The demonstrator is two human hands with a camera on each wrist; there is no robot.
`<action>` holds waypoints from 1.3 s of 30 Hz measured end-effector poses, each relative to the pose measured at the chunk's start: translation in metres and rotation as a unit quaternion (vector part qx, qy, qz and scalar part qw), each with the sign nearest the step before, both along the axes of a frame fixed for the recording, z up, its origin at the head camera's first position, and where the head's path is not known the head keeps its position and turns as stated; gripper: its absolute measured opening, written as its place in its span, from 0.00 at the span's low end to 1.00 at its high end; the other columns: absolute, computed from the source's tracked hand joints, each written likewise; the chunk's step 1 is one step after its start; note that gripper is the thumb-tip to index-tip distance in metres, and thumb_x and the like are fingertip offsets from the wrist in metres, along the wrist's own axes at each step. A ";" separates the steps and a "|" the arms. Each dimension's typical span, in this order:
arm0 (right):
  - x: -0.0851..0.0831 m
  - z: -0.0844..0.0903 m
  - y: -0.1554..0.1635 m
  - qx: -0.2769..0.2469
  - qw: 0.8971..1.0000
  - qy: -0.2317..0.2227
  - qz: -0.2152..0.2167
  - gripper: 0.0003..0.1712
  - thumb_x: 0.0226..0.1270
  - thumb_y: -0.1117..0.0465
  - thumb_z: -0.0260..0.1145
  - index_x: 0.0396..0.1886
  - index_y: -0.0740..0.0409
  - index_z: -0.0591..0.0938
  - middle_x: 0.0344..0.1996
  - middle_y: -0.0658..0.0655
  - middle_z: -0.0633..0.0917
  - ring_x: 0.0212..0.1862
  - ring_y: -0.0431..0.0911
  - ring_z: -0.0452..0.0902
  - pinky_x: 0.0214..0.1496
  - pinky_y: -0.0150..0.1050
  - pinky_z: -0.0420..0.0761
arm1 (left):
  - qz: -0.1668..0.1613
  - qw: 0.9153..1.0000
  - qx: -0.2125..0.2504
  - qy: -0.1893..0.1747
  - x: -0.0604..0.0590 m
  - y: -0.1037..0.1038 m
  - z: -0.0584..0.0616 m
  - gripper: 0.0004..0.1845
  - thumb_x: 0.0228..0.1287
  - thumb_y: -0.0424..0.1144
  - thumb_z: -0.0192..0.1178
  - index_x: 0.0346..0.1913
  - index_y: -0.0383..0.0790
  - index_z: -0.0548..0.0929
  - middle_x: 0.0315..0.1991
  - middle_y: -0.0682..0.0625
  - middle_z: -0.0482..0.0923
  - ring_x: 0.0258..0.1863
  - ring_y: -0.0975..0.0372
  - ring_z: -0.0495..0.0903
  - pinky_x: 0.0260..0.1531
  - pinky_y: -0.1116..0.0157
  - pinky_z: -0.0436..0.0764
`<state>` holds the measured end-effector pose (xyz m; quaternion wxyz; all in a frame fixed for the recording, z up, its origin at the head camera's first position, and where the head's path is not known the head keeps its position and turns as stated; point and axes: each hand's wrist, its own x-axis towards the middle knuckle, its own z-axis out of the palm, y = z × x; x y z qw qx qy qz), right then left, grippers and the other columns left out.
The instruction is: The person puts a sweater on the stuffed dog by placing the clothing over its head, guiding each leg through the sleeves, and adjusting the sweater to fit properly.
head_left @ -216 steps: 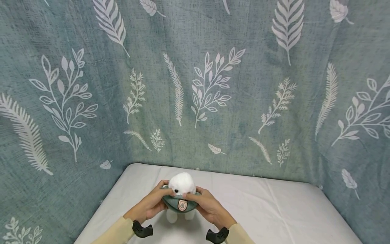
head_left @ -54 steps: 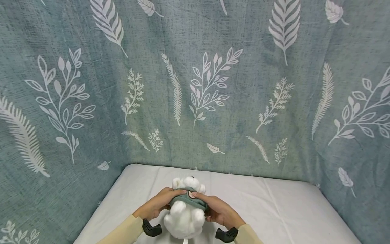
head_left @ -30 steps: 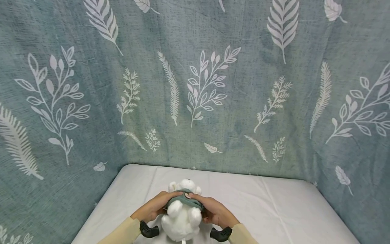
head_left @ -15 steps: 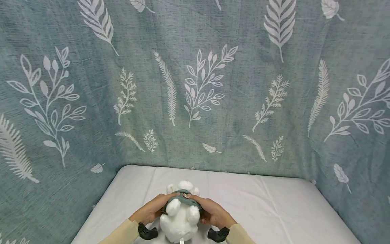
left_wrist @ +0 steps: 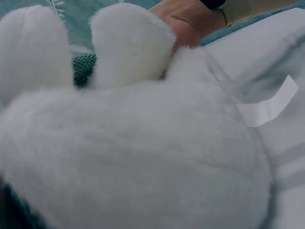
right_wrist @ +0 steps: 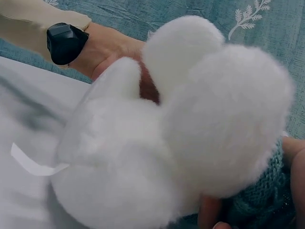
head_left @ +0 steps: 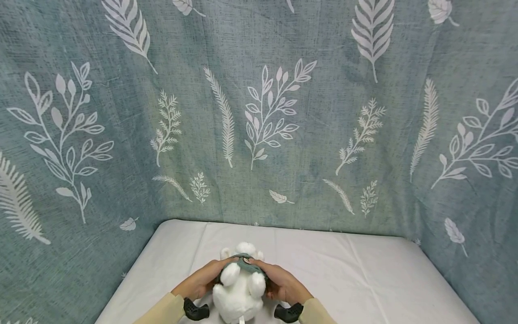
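Observation:
A white plush toy animal [head_left: 238, 299] lies on its back, rear end toward me, stubby legs raised and head pointing away. Around its middle is a green knitted garment [head_left: 250, 267] with a small badge. My left hand [head_left: 202, 278] grips the toy's left side and my right hand [head_left: 285, 282] its right side, both thumbs on the garment near the badge. Most fingertips are hidden beneath the toy. White fur [left_wrist: 133, 148] fills the left wrist view. In the right wrist view, fingers [right_wrist: 298, 162] show beside the knit [right_wrist: 259, 200].
The toy is over a white-covered table [head_left: 323, 270]. A white tag [right_wrist: 35, 164] sticks out from the toy's rear. Blue-green curtains [head_left: 226, 112] with white leaf prints hang behind and at both sides. Each wrist wears a black device [head_left: 196, 309].
Earlier the toy was head up, legs below, the garment held under its face; it has since tipped onto its back, legs up. Over the last half second, toy and hands barely moved.

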<state>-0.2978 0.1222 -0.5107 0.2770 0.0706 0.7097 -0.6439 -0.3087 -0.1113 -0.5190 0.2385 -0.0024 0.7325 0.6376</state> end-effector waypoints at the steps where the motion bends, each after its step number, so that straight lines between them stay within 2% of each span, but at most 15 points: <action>1: 0.000 0.000 0.000 0.002 1.000 0.003 0.000 0.36 0.59 0.28 0.70 0.40 0.58 0.87 0.25 0.50 0.84 0.19 0.36 0.68 0.20 0.28 0.69 | -0.001 1.000 -0.001 0.001 0.000 0.000 0.000 0.38 0.68 0.65 0.60 0.59 0.30 0.82 0.53 0.45 0.83 0.50 0.55 0.83 0.52 0.52 0.81; 5: -0.002 0.001 0.004 0.031 0.999 0.028 0.007 0.40 0.58 0.24 0.68 0.40 0.58 0.86 0.24 0.50 0.81 0.19 0.37 0.66 0.21 0.30 0.68 | -0.016 0.999 -0.028 0.023 -0.003 -0.003 0.002 0.39 0.68 0.67 0.59 0.58 0.31 0.82 0.51 0.45 0.83 0.48 0.54 0.83 0.50 0.51 0.82; 8: -0.001 0.003 0.012 0.062 0.996 0.059 0.011 0.44 0.56 0.21 0.66 0.45 0.59 0.85 0.22 0.50 0.79 0.19 0.39 0.67 0.22 0.32 0.69 | -0.004 0.995 -0.072 0.069 -0.006 -0.006 0.008 0.35 0.69 0.65 0.60 0.55 0.33 0.82 0.49 0.45 0.81 0.46 0.55 0.81 0.45 0.53 0.82; 11: 0.004 0.009 0.022 0.086 0.992 0.096 0.006 0.47 0.57 0.22 0.66 0.53 0.60 0.82 0.29 0.53 0.79 0.24 0.43 0.71 0.26 0.35 0.72 | 0.030 0.983 -0.114 0.143 -0.006 -0.007 0.019 0.24 0.71 0.56 0.64 0.51 0.37 0.80 0.45 0.46 0.79 0.42 0.56 0.79 0.39 0.57 0.79; 14: 0.011 0.015 0.031 0.099 0.983 0.152 -0.006 0.45 0.61 0.27 0.69 0.60 0.59 0.77 0.35 0.56 0.80 0.28 0.46 0.71 0.29 0.39 0.72 | 0.044 0.962 -0.133 0.235 -0.002 -0.005 0.034 0.13 0.72 0.47 0.65 0.47 0.40 0.80 0.40 0.48 0.78 0.39 0.57 0.77 0.36 0.59 0.76; 16: 0.016 0.019 0.035 0.101 0.975 0.198 -0.009 0.39 0.63 0.34 0.72 0.60 0.58 0.75 0.38 0.58 0.79 0.31 0.48 0.71 0.31 0.41 0.72 | 0.028 0.944 -0.138 0.299 0.003 -0.003 0.045 0.09 0.72 0.45 0.65 0.45 0.44 0.82 0.38 0.52 0.79 0.38 0.59 0.78 0.37 0.60 0.76; 19: 0.020 0.022 0.038 0.105 0.958 0.268 0.004 0.30 0.64 0.43 0.75 0.54 0.57 0.77 0.36 0.58 0.79 0.32 0.47 0.71 0.31 0.40 0.73 | -0.027 0.910 -0.144 0.387 0.011 0.002 0.058 0.07 0.74 0.49 0.64 0.45 0.51 0.84 0.38 0.58 0.80 0.40 0.62 0.77 0.38 0.61 0.77; 22: 0.022 0.023 0.038 0.117 0.939 0.321 0.029 0.19 0.66 0.46 0.75 0.45 0.54 0.83 0.33 0.55 0.81 0.32 0.46 0.73 0.31 0.38 0.75 | -0.098 0.865 -0.162 0.465 0.019 0.009 0.063 0.07 0.73 0.50 0.64 0.47 0.53 0.86 0.39 0.63 0.79 0.40 0.63 0.75 0.39 0.63 0.77; 24: 0.024 0.023 0.037 0.123 0.930 0.342 0.048 0.14 0.69 0.47 0.73 0.43 0.51 0.87 0.33 0.52 0.83 0.29 0.44 0.73 0.28 0.36 0.75 | -0.141 0.834 -0.175 0.504 0.022 0.013 0.064 0.06 0.74 0.45 0.63 0.47 0.52 0.88 0.39 0.64 0.80 0.38 0.65 0.73 0.39 0.65 0.75; 26: 0.026 0.022 0.035 0.133 0.923 0.356 0.061 0.12 0.71 0.47 0.71 0.44 0.48 0.89 0.34 0.50 0.83 0.27 0.42 0.73 0.25 0.35 0.76 | -0.169 0.806 -0.189 0.535 0.026 0.016 0.064 0.06 0.74 0.38 0.62 0.45 0.49 0.89 0.38 0.63 0.82 0.35 0.67 0.72 0.38 0.66 0.73; 28: 0.028 0.021 0.034 0.139 0.920 0.360 0.069 0.12 0.71 0.47 0.70 0.46 0.47 0.89 0.37 0.48 0.83 0.26 0.42 0.73 0.24 0.35 0.77 | -0.180 0.787 -0.203 0.554 0.028 0.018 0.064 0.10 0.71 0.32 0.61 0.43 0.50 0.90 0.37 0.63 0.83 0.34 0.69 0.70 0.38 0.66 0.71; 31: 0.030 0.021 0.033 0.155 0.911 0.374 0.074 0.11 0.71 0.49 0.71 0.47 0.47 0.89 0.37 0.48 0.82 0.26 0.41 0.73 0.24 0.36 0.78 | -0.189 0.766 -0.231 0.570 0.032 0.020 0.063 0.11 0.65 0.32 0.62 0.41 0.52 0.90 0.36 0.64 0.83 0.33 0.71 0.68 0.38 0.65 0.68; 33: 0.031 0.021 0.033 0.170 0.903 0.388 0.078 0.10 0.70 0.52 0.72 0.46 0.49 0.90 0.36 0.49 0.81 0.26 0.41 0.73 0.24 0.35 0.77 | -0.197 0.754 -0.252 0.574 0.034 0.020 0.061 0.09 0.64 0.36 0.65 0.42 0.54 0.90 0.36 0.66 0.81 0.33 0.71 0.66 0.38 0.65 0.66; 36: 0.031 0.019 0.034 0.196 0.884 0.414 0.088 0.08 0.68 0.57 0.74 0.43 0.54 0.91 0.35 0.49 0.80 0.26 0.40 0.72 0.26 0.33 0.75 | -0.205 0.726 -0.289 0.589 0.035 0.021 0.056 0.06 0.66 0.47 0.69 0.44 0.57 0.90 0.36 0.68 0.79 0.34 0.71 0.62 0.38 0.66 0.63; 39: 0.031 0.015 0.034 0.205 0.874 0.429 0.099 0.07 0.67 0.60 0.74 0.42 0.57 0.91 0.35 0.50 0.80 0.27 0.39 0.72 0.27 0.33 0.75 | -0.198 0.703 -0.315 0.606 0.036 0.021 0.051 0.13 0.64 0.58 0.71 0.46 0.58 0.91 0.34 0.69 0.76 0.34 0.71 0.60 0.37 0.67 0.60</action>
